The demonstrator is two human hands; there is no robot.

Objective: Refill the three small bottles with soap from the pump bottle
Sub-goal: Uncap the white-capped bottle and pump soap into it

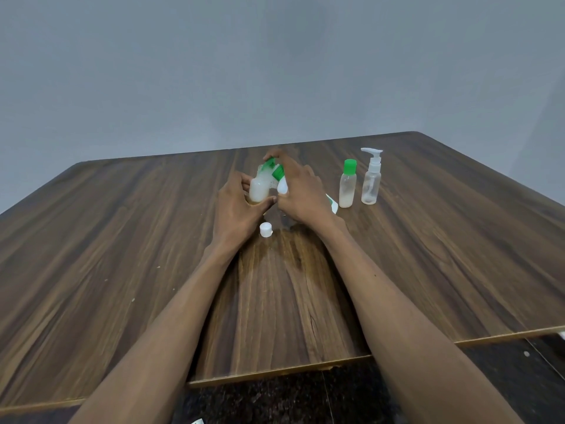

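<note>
A small bottle (259, 191) holding milky soap is gripped upright in the left hand (237, 206) above the middle of the wooden surface (122, 240). A white bottle with a green neck (280, 180) is clasped in the right hand (301, 194) and tilted against the small bottle's green top. A loose white cap (266, 230) lies just below the hands. To the right, well apart, a green-capped small bottle (348, 188) and a clear pump bottle (371, 177) stand side by side.

Green cap (350, 166) on clear bottle (347, 190); dark streaked wood-grain table (122, 240).
</note>
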